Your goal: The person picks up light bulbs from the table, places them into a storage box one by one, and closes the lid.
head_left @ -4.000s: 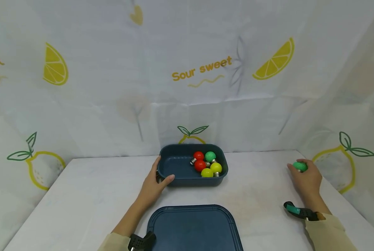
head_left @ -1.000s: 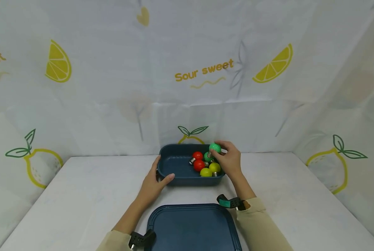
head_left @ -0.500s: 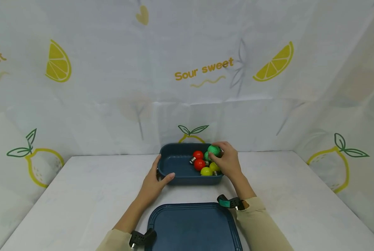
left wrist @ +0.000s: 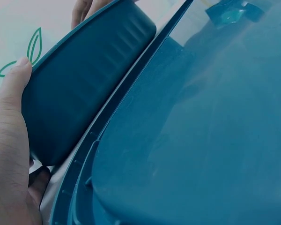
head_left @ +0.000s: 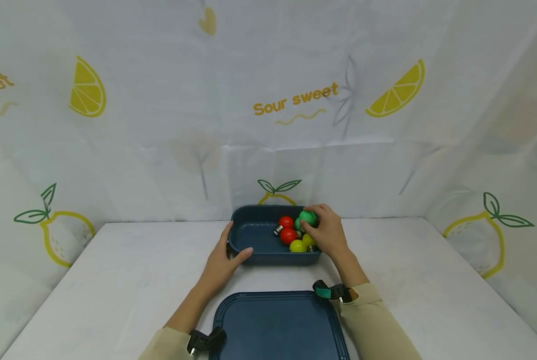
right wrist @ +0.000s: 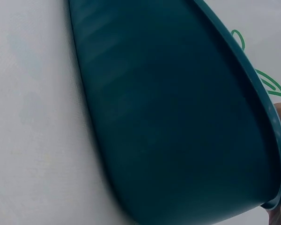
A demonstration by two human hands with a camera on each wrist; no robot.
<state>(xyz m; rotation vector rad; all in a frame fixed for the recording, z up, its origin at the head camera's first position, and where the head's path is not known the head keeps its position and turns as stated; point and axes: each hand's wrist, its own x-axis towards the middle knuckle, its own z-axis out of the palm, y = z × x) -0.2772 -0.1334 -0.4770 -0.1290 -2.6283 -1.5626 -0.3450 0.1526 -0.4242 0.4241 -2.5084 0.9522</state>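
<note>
In the head view, my left hand (head_left: 218,262) holds the left end of a dark blue plastic bin (head_left: 252,236), thumb at its front. The left wrist view shows that thumb on the bin's wall (left wrist: 84,89). My right hand (head_left: 333,236) pinches a green ridged light bulb (head_left: 307,217) inside the bin's right end. Below it, a second green bulb (head_left: 298,225) is partly covered. Two red bulbs (head_left: 288,236) and two yellow bulbs (head_left: 298,246) lie around there. The bin's wall (right wrist: 168,108) hides most of the right hand in the right wrist view.
A flat dark blue tray (head_left: 277,325) lies on the white table (head_left: 128,280), nearer to me than the bin. White cloth (head_left: 173,115) with lemon prints hangs behind the table and at both sides.
From the table's far right, my right hand has brought the green bulb left to the bin. In the last second it lowered slightly among the other bulbs. My left hand has stayed on the bin.
</note>
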